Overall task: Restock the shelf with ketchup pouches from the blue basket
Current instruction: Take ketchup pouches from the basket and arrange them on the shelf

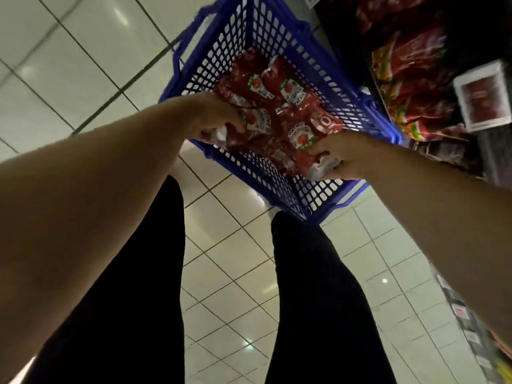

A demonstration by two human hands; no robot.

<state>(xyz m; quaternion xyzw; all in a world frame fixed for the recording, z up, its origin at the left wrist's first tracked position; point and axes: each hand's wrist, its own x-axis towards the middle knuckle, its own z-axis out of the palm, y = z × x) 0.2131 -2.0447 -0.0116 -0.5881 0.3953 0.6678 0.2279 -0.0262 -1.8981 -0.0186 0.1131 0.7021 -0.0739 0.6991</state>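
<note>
A blue plastic basket [277, 31] stands on the tiled floor just ahead of my legs, with several red ketchup pouches lying in it. My left hand [213, 117] reaches in from the left and grips the lower end of one pouch [257, 120]. On the basket's near right side, my right hand [343, 156] pinches the silver bottom edge of another pouch [307, 142]. Two more pouches [266, 81] lie flat farther back in the basket. The shelf [415, 87] holding more red pouches runs along the right.
A white price tag [482, 95] hangs on the shelf edge at the right. My legs in dark trousers [138, 300] stand on pale floor tiles [69, 65] below the basket. Lower shelf edges with small labels show at the bottom right.
</note>
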